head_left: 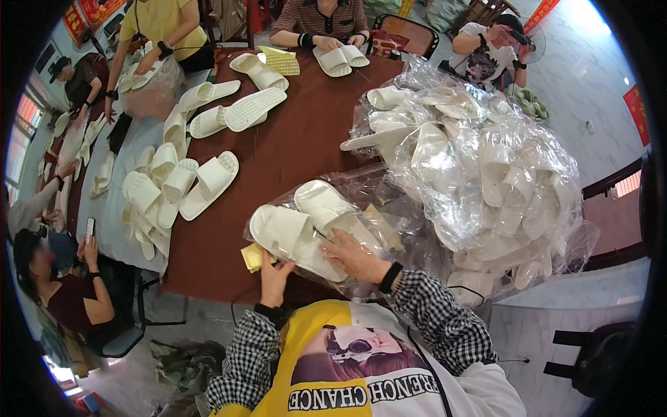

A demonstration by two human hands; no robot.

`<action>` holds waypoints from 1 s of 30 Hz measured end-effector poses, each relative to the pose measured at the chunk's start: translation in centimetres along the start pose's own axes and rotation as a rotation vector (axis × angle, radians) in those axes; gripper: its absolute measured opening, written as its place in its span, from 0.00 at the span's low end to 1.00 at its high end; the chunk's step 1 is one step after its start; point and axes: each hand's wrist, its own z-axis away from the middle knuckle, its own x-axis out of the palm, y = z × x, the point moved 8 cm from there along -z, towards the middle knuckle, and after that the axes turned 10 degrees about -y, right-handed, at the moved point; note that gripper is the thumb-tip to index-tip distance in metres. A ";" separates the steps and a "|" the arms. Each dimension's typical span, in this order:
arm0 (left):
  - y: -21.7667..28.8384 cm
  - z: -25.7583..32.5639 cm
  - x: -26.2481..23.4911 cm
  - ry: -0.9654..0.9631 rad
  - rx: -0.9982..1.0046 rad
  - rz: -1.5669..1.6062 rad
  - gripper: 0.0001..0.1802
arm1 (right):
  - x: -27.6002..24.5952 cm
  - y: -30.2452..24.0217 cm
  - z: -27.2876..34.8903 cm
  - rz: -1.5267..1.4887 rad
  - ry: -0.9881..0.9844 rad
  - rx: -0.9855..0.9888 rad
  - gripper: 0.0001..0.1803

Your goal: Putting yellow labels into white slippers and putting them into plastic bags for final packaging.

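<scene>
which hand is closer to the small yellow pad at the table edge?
Left. The left hand rests right beside the yellow pad, fingers touching it. The right hand is farther over, lying on the bagged white slippers.

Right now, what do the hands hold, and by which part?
The left hand grips the heel end of a white slipper. The right hand rests flat on its clear bag.

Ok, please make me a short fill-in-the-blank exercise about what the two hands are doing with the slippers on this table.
1. The right hand rests on a pair of ____ slippers.
2. The slippers lie inside a clear ____ bag.
3. The left hand is at the heel end of the slippers, beside a small ____ paper.
4. The table has a dark ____ cover.

Missing words: white; plastic; yellow; brown
</scene>
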 end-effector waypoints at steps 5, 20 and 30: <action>-0.9 1.8 0.8 -0.171 -0.185 -0.022 0.36 | 2.5 2.0 -3.8 0.098 -0.284 0.206 0.27; 4.0 -6.9 -4.3 -0.143 -0.273 -0.222 0.25 | -1.4 -3.3 -3.1 0.063 -0.196 -0.291 0.21; 4.7 -5.2 -1.1 -0.242 -0.346 -0.051 0.16 | -1.6 -4.2 -1.3 -0.009 -0.310 -0.236 0.23</action>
